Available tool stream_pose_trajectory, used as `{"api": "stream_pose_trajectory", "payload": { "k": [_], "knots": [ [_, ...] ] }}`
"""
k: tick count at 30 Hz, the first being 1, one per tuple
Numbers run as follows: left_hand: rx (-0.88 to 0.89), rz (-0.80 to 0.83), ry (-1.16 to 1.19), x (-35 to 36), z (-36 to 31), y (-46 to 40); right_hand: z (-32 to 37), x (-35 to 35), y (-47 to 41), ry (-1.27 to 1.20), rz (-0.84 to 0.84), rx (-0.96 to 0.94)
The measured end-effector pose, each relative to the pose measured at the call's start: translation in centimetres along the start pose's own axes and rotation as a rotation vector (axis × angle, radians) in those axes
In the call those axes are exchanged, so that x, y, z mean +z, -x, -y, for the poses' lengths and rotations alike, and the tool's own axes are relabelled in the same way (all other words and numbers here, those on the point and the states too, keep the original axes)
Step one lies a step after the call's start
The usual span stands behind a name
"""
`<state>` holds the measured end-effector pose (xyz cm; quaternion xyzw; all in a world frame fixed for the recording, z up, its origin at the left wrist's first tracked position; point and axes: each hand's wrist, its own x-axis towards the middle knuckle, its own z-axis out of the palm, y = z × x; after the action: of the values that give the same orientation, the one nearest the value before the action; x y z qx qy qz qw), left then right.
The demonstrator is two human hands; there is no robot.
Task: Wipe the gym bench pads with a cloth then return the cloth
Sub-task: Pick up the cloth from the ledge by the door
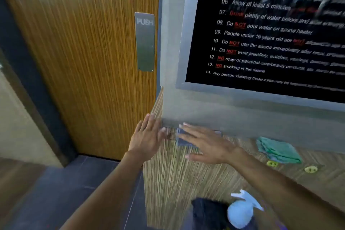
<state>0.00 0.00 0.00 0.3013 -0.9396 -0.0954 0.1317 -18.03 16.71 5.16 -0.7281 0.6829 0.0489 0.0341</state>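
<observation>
Both hands out flat at the wood-grain surface (186,183): left hand (147,136) empty, fingers straight; right hand (203,144) pressing the grey-blue cloth (182,141), fingers spread. Near the corner edge there — could slide off. Green cloths (278,149) further right.

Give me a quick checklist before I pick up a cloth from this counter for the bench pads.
1. Blue-grey cloth within reach: ok, right hand lies flat on it.
2. Left hand free: ok, open, holding nothing.
3. Cloth gripped: not ok, fingers straight.
4. Spare green cloth on the counter: ok.
5. Spray bottle nearby: ok, at counter's near end.
6. Cloth clean or damp: cannot tell.
</observation>
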Motion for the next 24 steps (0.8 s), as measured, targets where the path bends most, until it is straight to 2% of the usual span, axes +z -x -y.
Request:
{"api": "stream_pose_trajectory", "payload": {
  "k": [4, 7, 15, 24],
  "knots": [
    [0.006, -0.062, -0.027, 2.1, 0.9, -0.7, -3.0, 0.7, -2.1, 0.176, -0.031, -0.220],
    [0.018, -0.140, -0.034, 3.5, 1.3, -0.9, -4.0, 1.3, -2.9, 0.167, -0.034, -0.305],
    [0.029, -0.301, -0.039, 5.2, 1.7, -1.7, -5.1, 2.4, -3.6, 0.056, -0.007, -0.309],
    [0.003, -0.229, -0.095, 4.7, 1.0, -0.4, -3.9, 2.9, -2.6, -0.145, -0.022, -0.209]
  ]
}}
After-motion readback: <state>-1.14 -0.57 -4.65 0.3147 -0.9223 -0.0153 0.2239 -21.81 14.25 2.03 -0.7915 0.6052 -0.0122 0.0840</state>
